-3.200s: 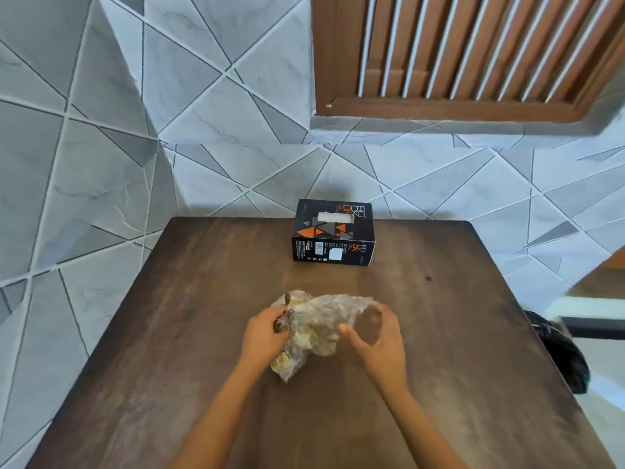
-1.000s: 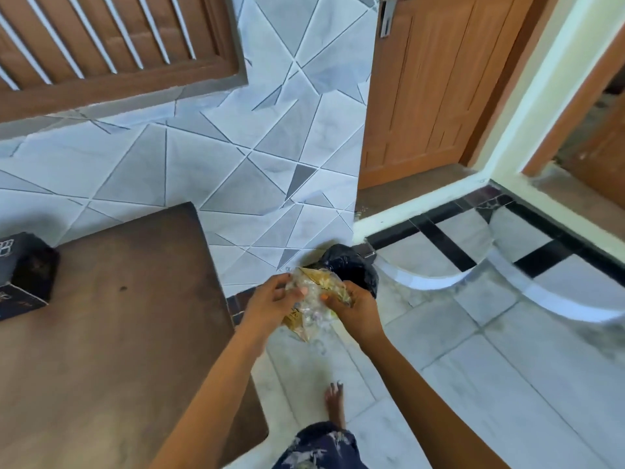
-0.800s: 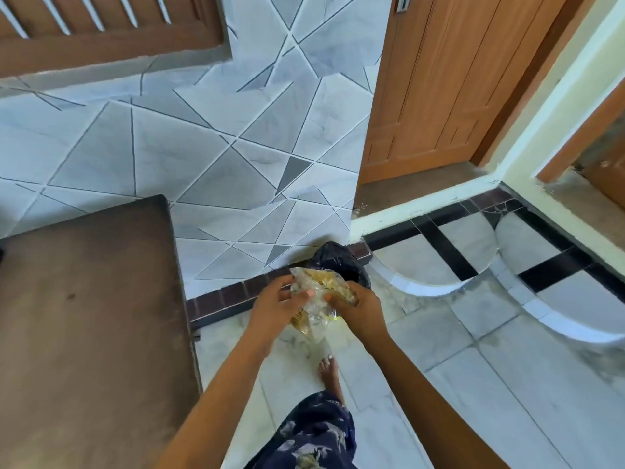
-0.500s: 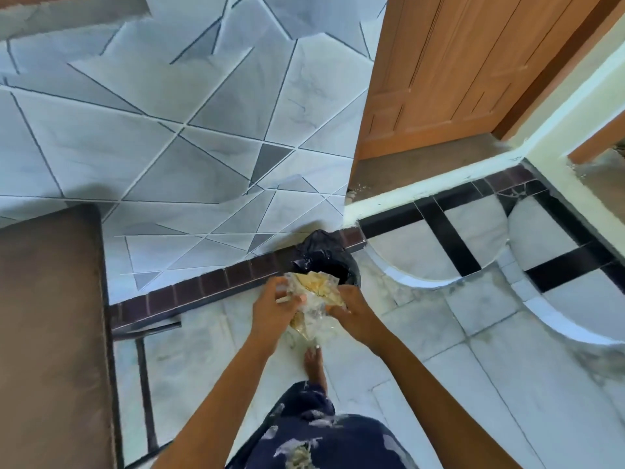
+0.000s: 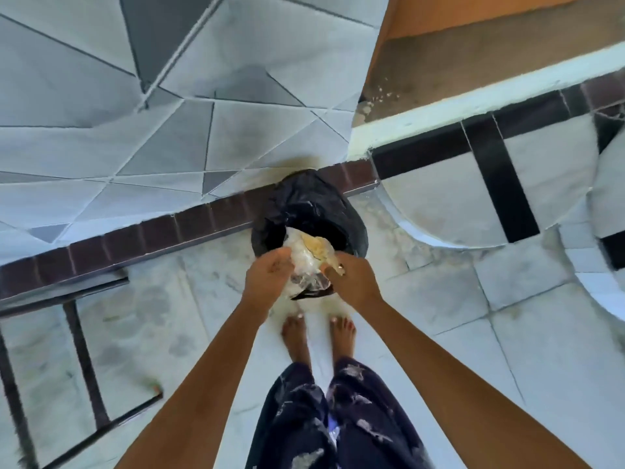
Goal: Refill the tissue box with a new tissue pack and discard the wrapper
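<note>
**Head view, looking steeply down.** The fingertips of both hands are hidden behind the crumpled wrapper (image 5: 309, 255) and behind the knuckles, so the exact finger placement cannot be made out. The whole scene is softened by motion blur. The wrapper's lower part is masked by the two hands. The near rim of the bin (image 5: 314, 201) is largely covered by the wrapper and hands, and only a dark strip is seen between the wrists. The bin's interior appears only as darkness, and whether anything lies inside cannot be told.

The wrapper, clear plastic with a yellowish patch, is gripped from both sides. The left hand (image 5: 267, 277) is curled against its left flank, and its right flank is pinched by the right hand (image 5: 355, 279). It is held at the near edge of the bin's mouth, partly over the opening.

Just beyond the grip, the bin, lined with a black bag, is set against a dark brick skirting (image 5: 142, 233) at the foot of a grey tiled wall (image 5: 101, 113). Directly beneath the grip, two bare feet (image 5: 296, 336) are planted on the pale floor (image 5: 507, 333), with dark patterned trousers (image 5: 338, 421) nearer the camera. To the left of the grip, dark frame bars (image 5: 84, 360) are cut off by the picture's edge. Beyond and to the right, the foot of a wooden door (image 5: 473, 11) is cut off at the top.
</note>
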The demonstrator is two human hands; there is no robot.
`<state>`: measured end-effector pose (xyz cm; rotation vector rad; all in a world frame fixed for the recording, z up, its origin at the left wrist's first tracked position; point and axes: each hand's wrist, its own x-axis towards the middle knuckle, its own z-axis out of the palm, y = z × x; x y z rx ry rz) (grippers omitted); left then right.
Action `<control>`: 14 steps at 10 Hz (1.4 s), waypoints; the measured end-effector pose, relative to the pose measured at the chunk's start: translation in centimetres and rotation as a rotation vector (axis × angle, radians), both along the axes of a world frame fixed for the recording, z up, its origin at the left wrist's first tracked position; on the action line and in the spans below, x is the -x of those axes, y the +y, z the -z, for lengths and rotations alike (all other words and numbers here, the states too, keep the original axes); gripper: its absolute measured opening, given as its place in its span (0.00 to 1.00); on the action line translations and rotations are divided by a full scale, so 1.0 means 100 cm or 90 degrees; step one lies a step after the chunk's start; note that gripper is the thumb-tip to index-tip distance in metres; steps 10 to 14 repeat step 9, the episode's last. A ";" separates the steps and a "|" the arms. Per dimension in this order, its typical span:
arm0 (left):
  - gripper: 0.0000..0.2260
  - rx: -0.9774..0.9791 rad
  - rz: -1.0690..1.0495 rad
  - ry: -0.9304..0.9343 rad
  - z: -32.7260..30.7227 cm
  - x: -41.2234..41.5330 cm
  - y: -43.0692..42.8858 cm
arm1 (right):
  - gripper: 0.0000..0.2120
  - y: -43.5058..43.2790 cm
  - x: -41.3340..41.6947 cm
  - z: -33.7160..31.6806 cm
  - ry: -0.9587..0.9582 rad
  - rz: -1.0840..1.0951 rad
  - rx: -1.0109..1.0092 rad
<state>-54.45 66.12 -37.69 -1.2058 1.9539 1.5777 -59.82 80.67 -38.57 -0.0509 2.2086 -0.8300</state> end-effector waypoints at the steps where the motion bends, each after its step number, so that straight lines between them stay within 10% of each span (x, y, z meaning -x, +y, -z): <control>1: 0.10 0.028 0.030 -0.045 0.080 0.023 -0.012 | 0.18 -0.018 0.026 0.076 0.045 -0.082 -0.073; 6: 0.14 0.167 0.262 -0.261 0.342 0.086 -0.018 | 0.35 -0.059 0.054 0.330 -0.185 -0.378 -0.258; 9: 0.11 0.187 0.309 -0.202 0.298 0.079 -0.020 | 0.38 -0.052 0.046 0.301 -0.171 -0.148 -0.180; 14: 0.11 0.187 0.309 -0.202 0.298 0.079 -0.020 | 0.38 -0.052 0.046 0.301 -0.171 -0.148 -0.180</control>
